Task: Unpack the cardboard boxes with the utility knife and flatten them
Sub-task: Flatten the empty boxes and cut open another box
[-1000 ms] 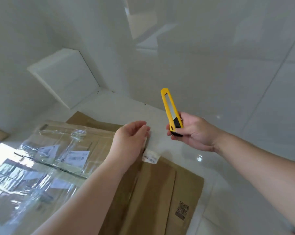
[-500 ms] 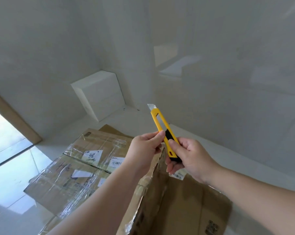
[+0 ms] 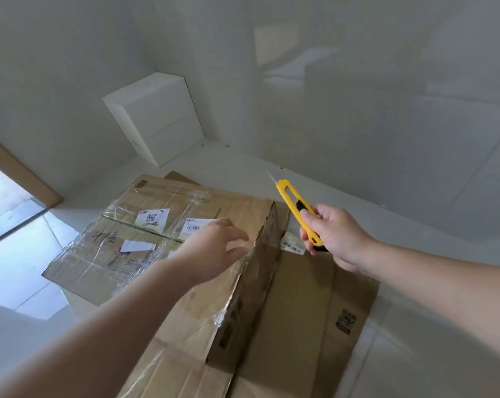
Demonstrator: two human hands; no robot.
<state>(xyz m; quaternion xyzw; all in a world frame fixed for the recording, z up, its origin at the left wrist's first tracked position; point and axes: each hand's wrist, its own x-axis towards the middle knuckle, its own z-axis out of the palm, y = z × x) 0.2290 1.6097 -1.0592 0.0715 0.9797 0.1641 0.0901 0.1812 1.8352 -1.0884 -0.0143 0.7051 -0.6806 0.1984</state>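
Two hands have parted since half a second ago, when both met on the knife; judging by the blade now showing, that was the blade being slid out, so cutting looks ready to begin. Going from the left: the taped cardboard box [image 3: 162, 225] lies on the floor [image 3: 27, 268] under and ahead of the left hand [image 3: 214, 248], sealed with clear tape and bearing labels. That hand reaches forward, palm down, its fingers [image 3: 237, 239] loosely spread and resting at the box's top right edge, gripping nothing; it seems set to steady the box. Just right of those fingers, a flattened cardboard sheet [image 3: 306, 311] lies beside the box. Further right, the right hand [image 3: 335, 237] is raised, forearm coming in from the lower right, its fingers wrapped tight round the yellow utility knife [image 3: 297, 211], whose tip points up and away, clear of the box. The box is uncut as yet.
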